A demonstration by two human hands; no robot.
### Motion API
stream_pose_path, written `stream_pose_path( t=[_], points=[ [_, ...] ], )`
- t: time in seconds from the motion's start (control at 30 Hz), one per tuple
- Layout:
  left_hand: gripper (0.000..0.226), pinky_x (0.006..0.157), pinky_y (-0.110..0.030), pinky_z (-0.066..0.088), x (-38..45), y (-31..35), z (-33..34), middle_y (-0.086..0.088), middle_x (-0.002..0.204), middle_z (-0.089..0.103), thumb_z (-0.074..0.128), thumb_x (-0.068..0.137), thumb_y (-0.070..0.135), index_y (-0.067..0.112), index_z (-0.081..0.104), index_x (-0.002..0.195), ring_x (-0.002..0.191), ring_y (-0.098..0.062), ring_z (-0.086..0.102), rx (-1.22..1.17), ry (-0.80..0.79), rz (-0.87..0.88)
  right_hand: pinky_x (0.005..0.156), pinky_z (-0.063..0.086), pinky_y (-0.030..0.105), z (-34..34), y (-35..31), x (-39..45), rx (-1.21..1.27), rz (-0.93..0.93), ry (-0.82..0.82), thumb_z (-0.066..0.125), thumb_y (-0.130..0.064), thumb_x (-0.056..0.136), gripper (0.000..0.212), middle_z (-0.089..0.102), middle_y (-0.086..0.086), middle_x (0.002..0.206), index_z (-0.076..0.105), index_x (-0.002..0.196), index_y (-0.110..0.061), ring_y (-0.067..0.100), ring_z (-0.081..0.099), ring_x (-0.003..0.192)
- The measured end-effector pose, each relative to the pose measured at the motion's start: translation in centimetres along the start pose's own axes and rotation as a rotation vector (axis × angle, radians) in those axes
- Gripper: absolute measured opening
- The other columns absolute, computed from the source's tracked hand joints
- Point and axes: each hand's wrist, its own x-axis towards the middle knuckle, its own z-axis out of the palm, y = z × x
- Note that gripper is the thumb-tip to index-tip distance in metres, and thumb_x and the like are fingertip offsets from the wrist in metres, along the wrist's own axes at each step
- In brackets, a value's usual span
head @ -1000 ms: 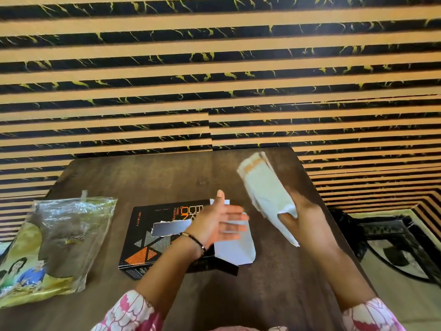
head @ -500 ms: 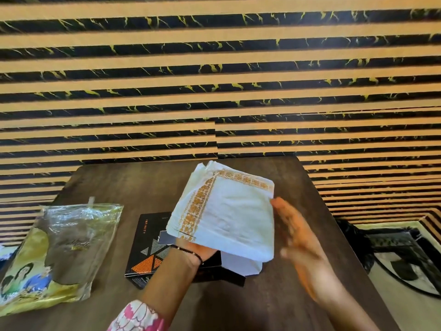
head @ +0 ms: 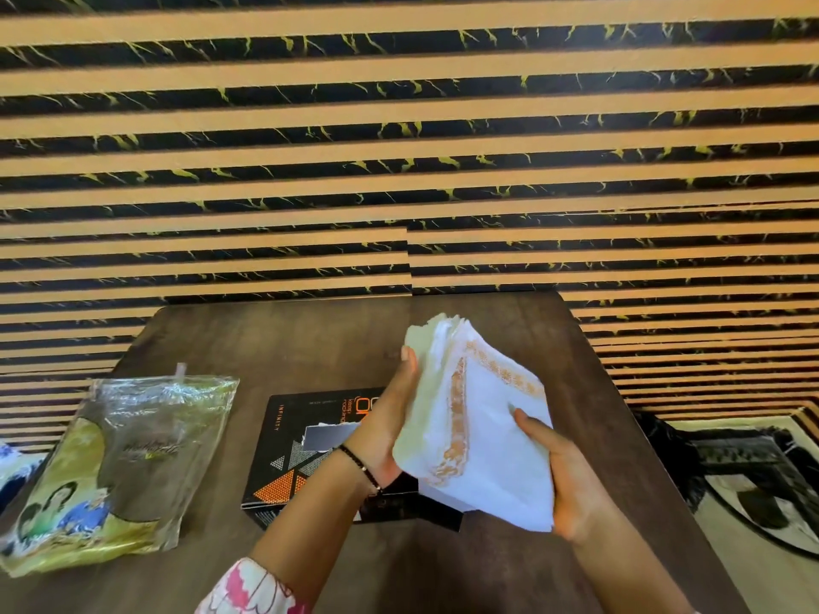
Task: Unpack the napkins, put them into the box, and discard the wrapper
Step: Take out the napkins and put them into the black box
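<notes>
We've now got both hands on the napkins [head: 483, 427] — left hand [head: 390, 418] cupping the far edge, right hand [head: 563, 471] gripping underneath. A second ago just one held them; box [head: 288, 458] waits below, wrapper [head: 124, 467] left of it.

Two bare forearms, reaching in from the bottom edge. Left hand [head: 390, 418] with a thin black beaded bracelet [head: 361, 467] around the wrist, one small pale bead among the dark ones. Left sleeve [head: 252, 589] of white fabric printed with pink petal-like shapes, ending short of the forearm. Right hand [head: 571, 480] without jewellery, forearm bare down to the picture's bottom edge.
</notes>
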Motion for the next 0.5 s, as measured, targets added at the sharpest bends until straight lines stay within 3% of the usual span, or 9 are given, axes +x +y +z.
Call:
stream_pose_path(
  t=[0.1, 0.17, 0.23, 0.3, 0.4, 0.5],
  points=[
    [0.055, 0.096, -0.045, 0.048, -0.4, 0.5, -0.5, -0.005, 0.109, 0.071, 0.050, 0.079, 0.062, 0.024, 0.061, 0.117, 0.105, -0.025, 0.065, 0.204, -0.019, -0.006, 0.071, 0.056, 0.046, -0.9, -0.4, -0.1, -0.004, -0.019, -0.050, 0.079, -0.028, 0.063, 0.050, 0.071, 0.019, 0.101, 0.066, 0.108, -0.012, 0.036, 0.069, 0.088],
    [0.042, 0.091, -0.044, 0.051, -0.3, 0.5, -0.8, -0.008, 0.113, 0.069, 0.063, 0.081, 0.038, 0.022, 0.057, 0.119, 0.103, -0.026, 0.066, 0.326, 0.003, 0.045, 0.079, 0.055, 0.049, -1.7, -0.6, -0.2, -0.008, -0.009, -0.089, 0.089, -0.025, 0.044, 0.071, 0.069, 0.019, 0.109, 0.066, 0.109, -0.012, 0.037, 0.067, 0.096],
    [0.039, 0.089, -0.045, 0.053, -0.1, 0.5, -0.9, -0.015, 0.117, 0.066, 0.063, 0.084, 0.013, 0.015, 0.054, 0.122, 0.101, -0.031, 0.065, 0.326, 0.052, 0.086, 0.074, 0.057, 0.048, -2.0, -0.8, -0.3, 0.034, 0.001, -0.180, 0.092, -0.021, 0.037, 0.071, 0.070, 0.020, 0.106, 0.070, 0.103, -0.010, 0.037, 0.068, 0.093],
    [0.042, 0.093, -0.051, 0.049, 0.2, 0.4, -1.0, -0.018, 0.120, 0.063, 0.061, 0.083, 0.004, 0.013, 0.052, 0.123, 0.105, -0.035, 0.063, 0.313, 0.071, 0.134, 0.066, 0.058, 0.044, -1.8, -1.0, -0.3, 0.007, -0.013, -0.207, 0.093, -0.019, 0.035, 0.064, 0.072, 0.019, 0.099, 0.073, 0.095, -0.009, 0.035, 0.070, 0.086],
    [0.036, 0.091, -0.048, 0.051, 0.3, 0.1, -0.8, -0.008, 0.113, 0.067, 0.062, 0.085, 0.009, 0.023, 0.055, 0.117, 0.102, -0.029, 0.065, 0.422, 0.108, 0.207, 0.060, 0.058, 0.039, -1.9, -0.9, 0.2, -0.073, -0.082, -0.169, 0.094, -0.021, 0.031, 0.069, 0.073, 0.016, 0.094, 0.072, 0.096, -0.011, 0.032, 0.071, 0.082],
    [0.032, 0.091, -0.039, 0.051, 0.9, -0.4, -1.6, 0.000, 0.113, 0.066, 0.053, 0.087, 0.043, 0.027, 0.055, 0.115, 0.104, -0.021, 0.064, 0.722, 0.198, 0.318, 0.059, 0.059, 0.039, -2.7, -0.6, 1.2, -0.061, -0.198, -0.074, 0.094, -0.019, 0.032, 0.084, 0.074, 0.014, 0.093, 0.062, 0.110, -0.010, 0.031, 0.071, 0.082]
  ],
)
